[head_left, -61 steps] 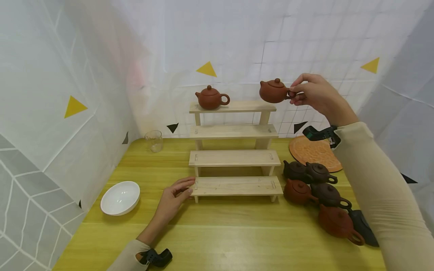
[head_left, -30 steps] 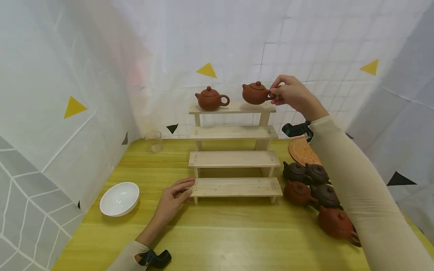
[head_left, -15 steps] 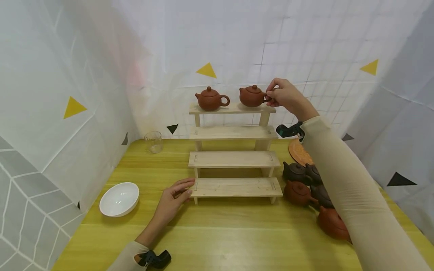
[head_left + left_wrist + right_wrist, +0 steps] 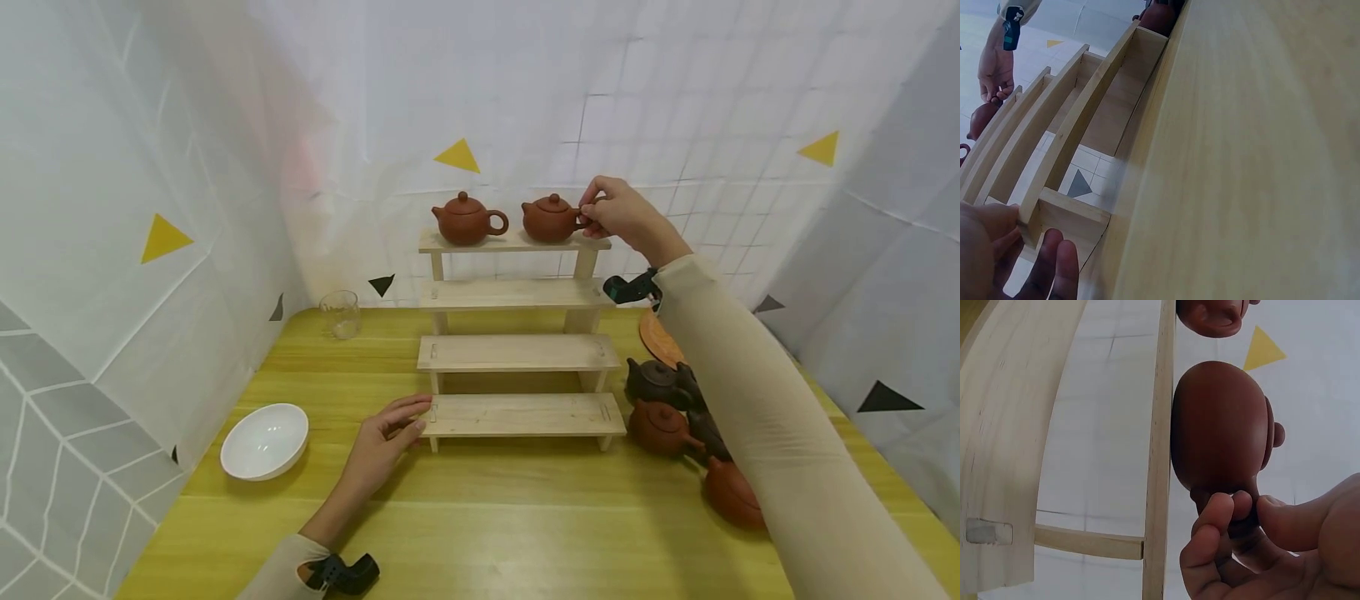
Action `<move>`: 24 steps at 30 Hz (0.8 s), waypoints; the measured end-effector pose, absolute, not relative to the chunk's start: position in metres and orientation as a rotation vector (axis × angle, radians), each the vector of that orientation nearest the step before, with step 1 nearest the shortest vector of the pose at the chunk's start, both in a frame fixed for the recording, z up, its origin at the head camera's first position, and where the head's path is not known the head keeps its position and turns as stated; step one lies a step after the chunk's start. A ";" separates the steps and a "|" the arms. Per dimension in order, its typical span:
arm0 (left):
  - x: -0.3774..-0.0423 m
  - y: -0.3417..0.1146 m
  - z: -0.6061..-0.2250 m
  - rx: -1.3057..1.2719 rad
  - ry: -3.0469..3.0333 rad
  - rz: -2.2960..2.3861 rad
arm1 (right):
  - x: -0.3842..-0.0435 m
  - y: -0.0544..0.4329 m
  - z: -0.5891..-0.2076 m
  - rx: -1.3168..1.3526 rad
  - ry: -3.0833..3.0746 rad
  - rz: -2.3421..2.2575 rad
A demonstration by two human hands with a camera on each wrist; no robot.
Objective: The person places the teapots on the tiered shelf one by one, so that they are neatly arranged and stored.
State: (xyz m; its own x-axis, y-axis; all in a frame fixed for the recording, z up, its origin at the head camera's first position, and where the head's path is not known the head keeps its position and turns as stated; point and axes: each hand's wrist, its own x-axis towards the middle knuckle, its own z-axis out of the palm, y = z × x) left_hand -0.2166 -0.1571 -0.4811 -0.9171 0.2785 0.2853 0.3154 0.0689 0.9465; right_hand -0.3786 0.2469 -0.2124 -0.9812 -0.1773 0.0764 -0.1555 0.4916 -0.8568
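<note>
My right hand (image 4: 618,215) pinches the handle of a reddish-brown teapot (image 4: 550,220), which sits upright on the top tier of a stepped wooden stand (image 4: 517,352). In the right wrist view the teapot's base (image 4: 1213,425) meets the board, with thumb and fingers around the handle. A similar red teapot (image 4: 462,220) stands left of it on the same tier, a gap apart. At the bottom tier's left end, my left hand (image 4: 380,439) holds the board's edge; the left wrist view has the thumb (image 4: 999,219) on one side and fingers on the other.
On the table's right are several dark and red teapots (image 4: 660,427), close together and partly behind my right sleeve. An orange round board (image 4: 660,337) lies behind them. To the left are a white bowl (image 4: 265,442) and a clear glass (image 4: 342,315). A white sheet hangs behind.
My right hand has carried the teapot left and down from beyond the stand's right end onto the top tier. The left hand has stayed at the bottom tier.
</note>
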 end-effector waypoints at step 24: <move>-0.216 -0.160 -0.481 -0.636 -2.273 -2.033 | -0.379 0.246 -0.213 -0.301 2.723 -1.531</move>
State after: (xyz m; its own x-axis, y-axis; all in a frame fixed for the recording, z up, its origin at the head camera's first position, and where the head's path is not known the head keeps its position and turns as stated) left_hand -0.2157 -0.1604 -0.4815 -0.9164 0.2806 0.2854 0.3149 0.0652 0.9469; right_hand -0.3787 0.2461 -0.2131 -0.9816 -0.1681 0.0908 -0.1649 0.5053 -0.8470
